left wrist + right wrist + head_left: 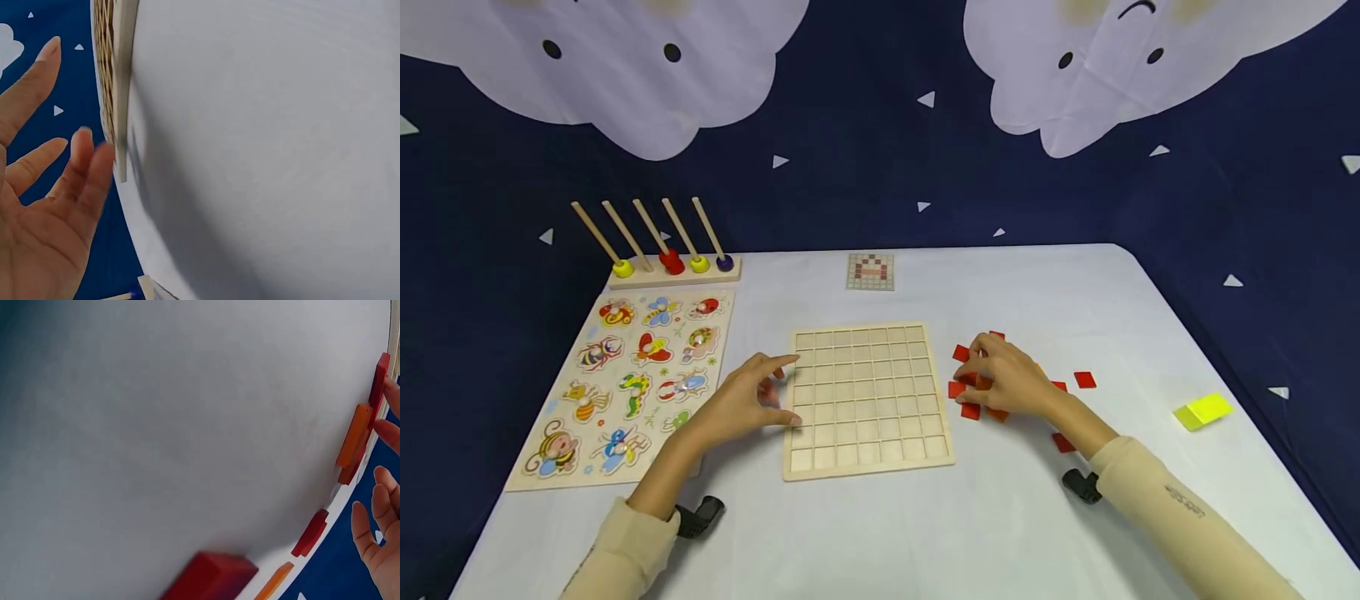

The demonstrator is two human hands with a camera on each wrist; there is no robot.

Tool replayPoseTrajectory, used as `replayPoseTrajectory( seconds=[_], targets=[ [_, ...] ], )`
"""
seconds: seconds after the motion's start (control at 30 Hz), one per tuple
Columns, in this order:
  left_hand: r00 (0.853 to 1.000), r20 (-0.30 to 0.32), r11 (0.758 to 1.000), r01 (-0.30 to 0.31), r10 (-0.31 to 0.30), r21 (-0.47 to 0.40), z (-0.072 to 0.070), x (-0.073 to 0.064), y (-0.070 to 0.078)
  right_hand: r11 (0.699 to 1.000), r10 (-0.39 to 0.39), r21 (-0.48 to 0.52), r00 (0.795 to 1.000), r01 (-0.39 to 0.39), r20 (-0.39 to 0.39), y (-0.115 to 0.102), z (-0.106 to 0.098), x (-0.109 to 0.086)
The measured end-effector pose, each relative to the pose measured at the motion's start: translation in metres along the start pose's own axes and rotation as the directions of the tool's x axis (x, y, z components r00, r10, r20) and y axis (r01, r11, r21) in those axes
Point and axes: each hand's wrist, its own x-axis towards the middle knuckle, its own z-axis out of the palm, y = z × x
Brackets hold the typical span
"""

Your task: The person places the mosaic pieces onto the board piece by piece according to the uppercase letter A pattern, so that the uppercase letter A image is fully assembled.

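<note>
A square wooden grid board (868,396) lies flat on the table. My left hand (745,404) is at its left edge, thumb and index finger spread apart, fingertips right at the rim. In the left wrist view the fingers of that hand (56,181) are loosely extended beside the board's edge (123,94), holding nothing. Over a loose group of red and orange square tiles (970,412) my right hand (1007,375) reaches down with bent, spread fingers. The right wrist view has two fingertips right at a red tile (379,381) and an orange tile (354,434).
A small pattern card (870,272) lies behind the board. At left are an insect picture puzzle (647,400) and a peg stand (673,280) with coloured beads. Stray red tiles (1084,380) lie right of the group, and a yellow block (1202,412) sits farther right.
</note>
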Motion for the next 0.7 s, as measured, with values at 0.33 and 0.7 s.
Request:
replayPoseTrajectory(
  seconds=[0.33,0.7],
  targets=[
    [0.996,0.087,0.989,0.015,-0.003,-0.144,0.006,-0.003,-0.018,0.999,-0.039,0.015,0.999,0.039,-0.026,-0.008,0.005,0.002],
    [0.994,0.098,0.967,0.071,-0.048,-0.243,0.01,-0.001,-0.029,0.998,-0.051,0.044,0.999,0.051,-0.01,-0.002,-0.002,0.008]
  ],
)
